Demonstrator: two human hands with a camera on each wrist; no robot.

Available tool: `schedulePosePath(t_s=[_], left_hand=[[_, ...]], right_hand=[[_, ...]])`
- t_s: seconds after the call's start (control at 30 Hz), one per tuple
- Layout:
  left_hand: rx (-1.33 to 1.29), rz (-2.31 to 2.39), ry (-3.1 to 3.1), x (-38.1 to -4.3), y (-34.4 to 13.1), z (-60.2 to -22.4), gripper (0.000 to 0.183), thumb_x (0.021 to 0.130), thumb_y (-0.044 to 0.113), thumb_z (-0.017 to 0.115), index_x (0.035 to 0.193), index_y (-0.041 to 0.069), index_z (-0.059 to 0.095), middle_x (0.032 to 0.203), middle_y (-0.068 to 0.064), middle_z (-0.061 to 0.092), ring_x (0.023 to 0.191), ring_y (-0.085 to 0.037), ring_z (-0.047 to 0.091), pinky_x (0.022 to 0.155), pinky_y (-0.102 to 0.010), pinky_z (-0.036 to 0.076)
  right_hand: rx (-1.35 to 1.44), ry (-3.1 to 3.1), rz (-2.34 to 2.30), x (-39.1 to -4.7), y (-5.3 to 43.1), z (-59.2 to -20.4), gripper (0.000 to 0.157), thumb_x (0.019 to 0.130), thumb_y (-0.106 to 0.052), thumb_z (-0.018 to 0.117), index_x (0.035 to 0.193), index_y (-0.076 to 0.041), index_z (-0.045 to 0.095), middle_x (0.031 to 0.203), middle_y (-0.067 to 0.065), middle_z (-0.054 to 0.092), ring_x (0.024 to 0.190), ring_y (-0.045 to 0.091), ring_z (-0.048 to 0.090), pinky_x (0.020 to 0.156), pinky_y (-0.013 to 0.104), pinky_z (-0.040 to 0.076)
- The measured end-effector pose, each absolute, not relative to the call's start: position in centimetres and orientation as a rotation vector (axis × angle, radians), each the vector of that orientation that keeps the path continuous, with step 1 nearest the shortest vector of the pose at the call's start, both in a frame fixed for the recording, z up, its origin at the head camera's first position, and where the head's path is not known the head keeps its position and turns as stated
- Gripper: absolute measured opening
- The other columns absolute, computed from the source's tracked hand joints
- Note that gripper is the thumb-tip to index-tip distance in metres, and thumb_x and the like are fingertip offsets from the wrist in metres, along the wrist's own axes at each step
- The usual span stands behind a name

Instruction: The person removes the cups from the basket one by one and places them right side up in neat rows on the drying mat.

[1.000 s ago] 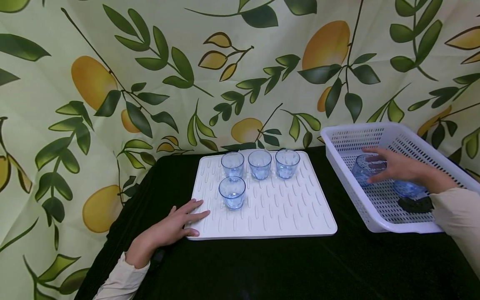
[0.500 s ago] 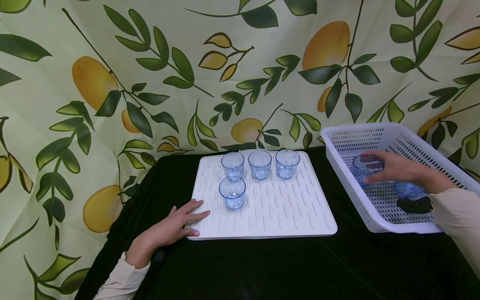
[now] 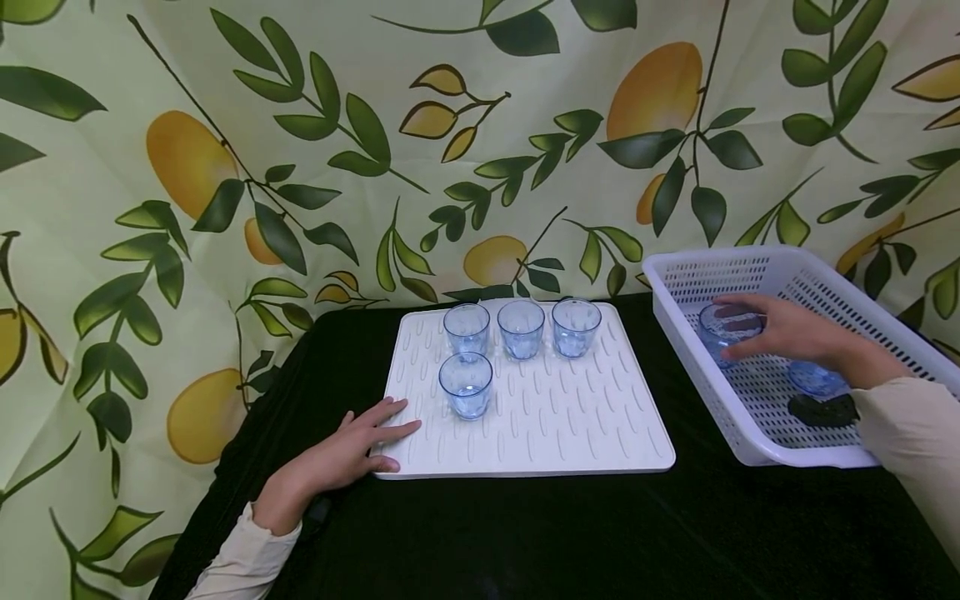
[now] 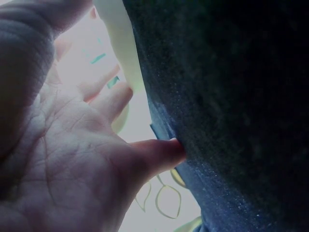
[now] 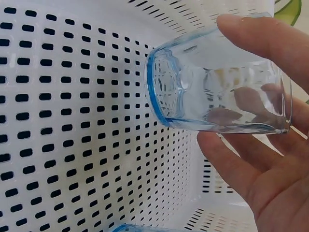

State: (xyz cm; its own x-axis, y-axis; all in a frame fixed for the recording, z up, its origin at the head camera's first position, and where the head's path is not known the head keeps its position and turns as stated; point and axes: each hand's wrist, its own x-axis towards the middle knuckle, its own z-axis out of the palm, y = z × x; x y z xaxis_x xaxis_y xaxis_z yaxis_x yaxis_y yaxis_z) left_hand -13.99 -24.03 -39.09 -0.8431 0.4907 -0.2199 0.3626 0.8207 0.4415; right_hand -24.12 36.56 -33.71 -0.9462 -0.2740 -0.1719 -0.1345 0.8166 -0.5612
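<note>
Inside basket [image 3: 810, 456], glass [image 5: 193, 79] held by right hand [image 3: 798, 333], base contact unclear, left hand [image 3: 341, 452] spread on mat [image 3: 570, 433]

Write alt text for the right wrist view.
The right hand grips a clear, blue-tinted glass inside a white basket dotted with rows of small slots. At the bottom edge, a sliver of another blue glass shows.
</note>
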Motion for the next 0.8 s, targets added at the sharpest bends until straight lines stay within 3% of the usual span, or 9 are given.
schedulePosePath(t_s=[0.17, 0.57, 0.8], left_hand=[[0.647, 0.553, 2.673, -14.1, -24.0, -39.0, 0.059, 0.091, 0.028, 0.069, 0.147, 0.025, 0.050, 0.164, -0.015, 0.027, 0.152, -0.045, 0.016, 0.108, -0.081, 0.008], [0.660, 0.559, 2.682, -13.9, -24.1, -38.8, 0.058, 0.091, 0.027, 0.070, 0.147, 0.024, 0.051, 0.163, -0.016, 0.029, 0.151, -0.046, 0.017, 0.107, -0.082, 0.008], [0.666, 0.562, 2.675, -13.9, -24.1, -38.9, 0.058, 0.092, 0.026, 0.070, 0.147, 0.023, 0.051, 0.163, -0.016, 0.029, 0.151, -0.046, 0.017, 0.107, -0.082, 0.008]], right_hand=[[-0.285, 2.777, -0.816, -24.1, 36.6, -33.4, 0.101, 0.081, -0.036, 0.082, 0.154, 0.001, 0.025, 0.147, 0.034, 0.040, 0.128, 0.056, 0.044, 0.095, 0.065, 0.046], [-0.292, 2.806, -0.793, -24.0, 35.8, -32.3, 0.097, 0.082, -0.038, 0.081, 0.152, 0.004, 0.028, 0.145, 0.034, 0.043, 0.128, 0.053, 0.045, 0.098, 0.068, 0.041], [-0.318, 2.848, -0.776, -23.1, 35.7, -31.7, 0.093, 0.082, -0.036, 0.081, 0.151, 0.003, 0.032, 0.144, 0.033, 0.045, 0.125, 0.052, 0.049, 0.094, 0.061, 0.047]])
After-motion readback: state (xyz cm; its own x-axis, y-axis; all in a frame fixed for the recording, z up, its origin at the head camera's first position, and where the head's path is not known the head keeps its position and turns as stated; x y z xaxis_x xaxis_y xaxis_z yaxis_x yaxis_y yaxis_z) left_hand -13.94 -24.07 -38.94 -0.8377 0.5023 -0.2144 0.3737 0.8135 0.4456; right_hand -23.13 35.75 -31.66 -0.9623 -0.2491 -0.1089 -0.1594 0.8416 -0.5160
